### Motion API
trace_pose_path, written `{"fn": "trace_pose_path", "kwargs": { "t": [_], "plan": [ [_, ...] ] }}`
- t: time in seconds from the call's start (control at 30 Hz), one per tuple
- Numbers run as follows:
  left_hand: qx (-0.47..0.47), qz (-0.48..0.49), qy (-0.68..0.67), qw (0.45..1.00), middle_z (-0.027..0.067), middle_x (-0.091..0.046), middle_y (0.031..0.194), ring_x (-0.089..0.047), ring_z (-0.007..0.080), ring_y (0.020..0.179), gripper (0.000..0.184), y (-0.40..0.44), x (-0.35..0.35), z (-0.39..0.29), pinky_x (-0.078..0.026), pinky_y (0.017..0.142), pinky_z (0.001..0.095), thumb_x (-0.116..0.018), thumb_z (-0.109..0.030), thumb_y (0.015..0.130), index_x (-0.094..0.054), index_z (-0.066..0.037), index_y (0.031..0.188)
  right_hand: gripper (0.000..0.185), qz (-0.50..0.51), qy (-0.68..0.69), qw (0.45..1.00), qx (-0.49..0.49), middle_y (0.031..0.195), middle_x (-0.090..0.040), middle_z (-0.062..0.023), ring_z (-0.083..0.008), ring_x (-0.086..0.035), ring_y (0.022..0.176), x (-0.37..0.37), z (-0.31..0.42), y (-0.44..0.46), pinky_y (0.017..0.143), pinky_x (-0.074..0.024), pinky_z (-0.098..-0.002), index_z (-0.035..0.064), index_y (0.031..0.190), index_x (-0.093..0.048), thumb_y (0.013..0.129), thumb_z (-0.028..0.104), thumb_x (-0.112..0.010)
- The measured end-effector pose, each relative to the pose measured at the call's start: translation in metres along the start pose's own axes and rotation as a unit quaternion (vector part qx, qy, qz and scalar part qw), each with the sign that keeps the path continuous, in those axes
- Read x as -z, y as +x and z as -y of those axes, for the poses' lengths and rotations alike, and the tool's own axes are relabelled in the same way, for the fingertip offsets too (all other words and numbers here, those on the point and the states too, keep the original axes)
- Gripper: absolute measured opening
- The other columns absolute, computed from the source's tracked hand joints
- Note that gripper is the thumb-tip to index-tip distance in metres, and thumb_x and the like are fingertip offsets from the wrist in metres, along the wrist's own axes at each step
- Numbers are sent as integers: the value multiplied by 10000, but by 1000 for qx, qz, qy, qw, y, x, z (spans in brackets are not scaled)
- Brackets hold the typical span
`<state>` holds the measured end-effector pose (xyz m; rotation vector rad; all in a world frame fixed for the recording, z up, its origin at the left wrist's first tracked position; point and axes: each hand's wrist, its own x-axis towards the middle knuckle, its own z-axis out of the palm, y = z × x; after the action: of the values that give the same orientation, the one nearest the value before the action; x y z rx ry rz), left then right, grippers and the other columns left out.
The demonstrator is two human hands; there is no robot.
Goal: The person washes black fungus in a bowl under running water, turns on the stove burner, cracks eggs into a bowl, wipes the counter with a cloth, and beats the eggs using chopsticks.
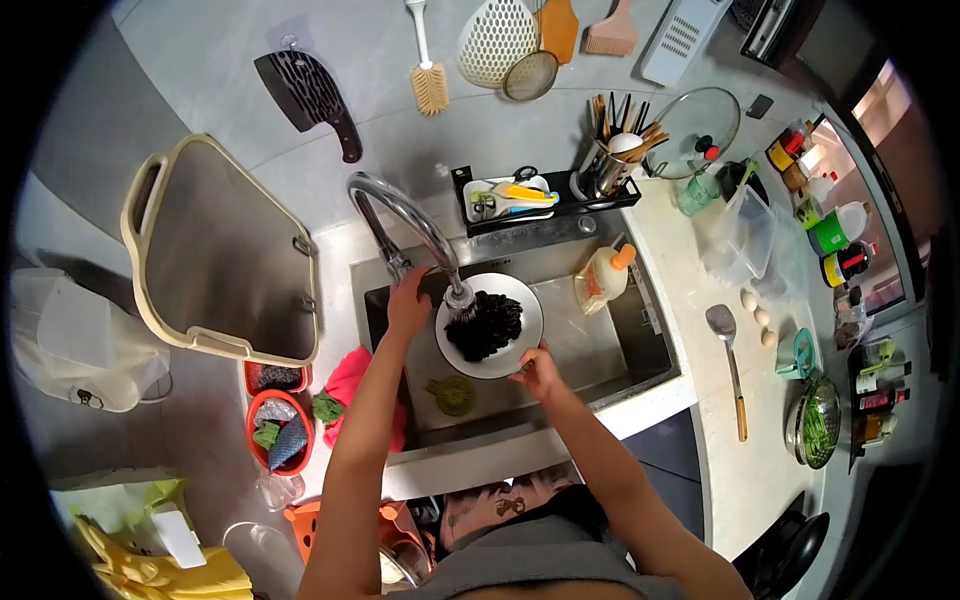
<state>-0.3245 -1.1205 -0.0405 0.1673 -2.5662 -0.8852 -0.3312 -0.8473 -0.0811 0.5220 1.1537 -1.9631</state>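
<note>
A white plate (455, 345) heaped with a dark, wet-looking food (488, 327) is over the steel sink (585, 345), under the spray head of the curved faucet (410, 205). My right hand (537, 373) grips the plate's lower right rim, with the thumb on top. My left hand (409, 302) is left of the plate, near the base of the faucet, its fingers bent; what they touch is hard to make out. Below the plate, a green drain strainer (453, 395) lies in the sink. A bottle with an orange cap (603, 279) stands at the sink's right side.
Left of the sink are a cutting board (225, 250), a pink cloth (348, 376) and a red basket (280, 462). Behind it sits a black rack (600, 205) with utensils. On the right counter lie a spatula (730, 350), eggs (763, 317) and a colander of green vegetables (815, 425).
</note>
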Motion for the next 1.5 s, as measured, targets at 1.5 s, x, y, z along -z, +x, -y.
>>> {"fn": "trace_pose_path", "kwargs": {
  "t": [1.5],
  "plan": [
    [57, -37, -165, 984, 127, -545, 899, -523, 277, 839, 337, -35, -20, -81, -407, 740, 367, -649, -157, 708, -513, -45, 995, 679, -33, 7, 999, 25, 1002, -508, -83, -277, -554, 845, 5, -9, -6, 647, -507, -445, 160, 1190, -348, 536, 1, -438]
  ]
}}
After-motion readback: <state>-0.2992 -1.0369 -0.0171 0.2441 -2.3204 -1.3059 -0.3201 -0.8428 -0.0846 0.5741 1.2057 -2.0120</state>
